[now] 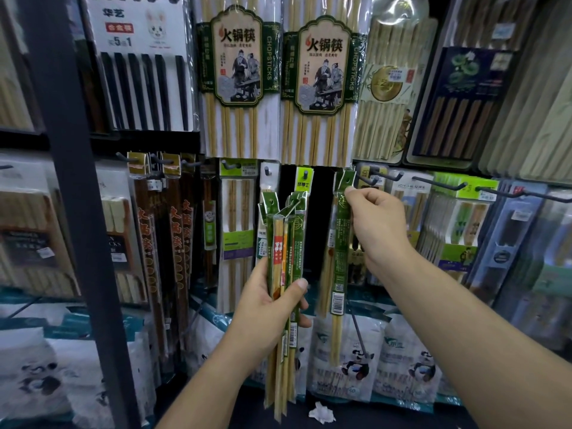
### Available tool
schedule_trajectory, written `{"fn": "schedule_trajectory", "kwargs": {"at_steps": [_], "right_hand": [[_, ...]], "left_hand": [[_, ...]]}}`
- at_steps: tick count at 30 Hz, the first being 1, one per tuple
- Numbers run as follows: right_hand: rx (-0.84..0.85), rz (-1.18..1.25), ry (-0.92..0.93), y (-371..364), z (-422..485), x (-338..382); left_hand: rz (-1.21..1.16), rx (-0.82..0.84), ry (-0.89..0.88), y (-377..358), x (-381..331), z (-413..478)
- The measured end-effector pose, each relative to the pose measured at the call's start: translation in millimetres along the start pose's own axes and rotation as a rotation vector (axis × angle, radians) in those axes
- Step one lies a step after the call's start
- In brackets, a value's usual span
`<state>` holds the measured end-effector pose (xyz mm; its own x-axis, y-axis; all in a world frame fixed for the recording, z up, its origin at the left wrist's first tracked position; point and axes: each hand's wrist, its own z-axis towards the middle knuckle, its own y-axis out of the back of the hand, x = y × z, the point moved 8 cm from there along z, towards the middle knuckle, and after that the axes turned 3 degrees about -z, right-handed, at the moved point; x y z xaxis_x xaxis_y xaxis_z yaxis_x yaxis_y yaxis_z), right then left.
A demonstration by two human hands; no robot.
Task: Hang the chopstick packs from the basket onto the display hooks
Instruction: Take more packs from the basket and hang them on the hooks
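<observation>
The two big tan packs [240,72] up top say "火锅筷" and "CHOPSTICKS". The white pack with black sticks [139,63] says "华艺" and "5" and "1". Small labels are too blurry.

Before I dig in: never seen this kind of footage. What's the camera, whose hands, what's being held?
There is no machine here. A person wears one wide-angle camera on the head, so the single picture looks forward and down along both arms at a shop display wall hung with chopstick packs.

The left hand grips a bundle of narrow packs upright, a spare supply. The right hand pinches the top of a single green pack and lifts its hanging tab up near a dark hook. The tab does not look threaded onto the hook yet. More hooks stick out further right. No basket is in view.
</observation>
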<state>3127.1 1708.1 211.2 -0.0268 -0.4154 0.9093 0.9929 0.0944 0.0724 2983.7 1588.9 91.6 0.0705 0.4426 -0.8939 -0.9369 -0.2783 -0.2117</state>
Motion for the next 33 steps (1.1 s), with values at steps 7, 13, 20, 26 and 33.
{"fn": "schedule_trajectory", "kwargs": {"at_steps": [7,13,20,26,33], "right_hand": [[-0.012,-0.003,0.051,0,3,1],[-0.022,-0.016,0.073,0,6,1],[-0.051,-0.048,0.081,3,4,-10],[-0.001,-0.096,0.126,-1,-19,-6],[0.229,-0.062,0.159,-28,-38,1]], "left_hand": [[0.004,-0.002,0.009,-1,0,0],[0.005,0.001,0.003,-1,1,0],[-0.056,-0.001,0.003,-1,3,1],[-0.04,0.045,-0.007,-6,2,1],[-0.044,0.07,-0.003,-10,2,-1]]}}
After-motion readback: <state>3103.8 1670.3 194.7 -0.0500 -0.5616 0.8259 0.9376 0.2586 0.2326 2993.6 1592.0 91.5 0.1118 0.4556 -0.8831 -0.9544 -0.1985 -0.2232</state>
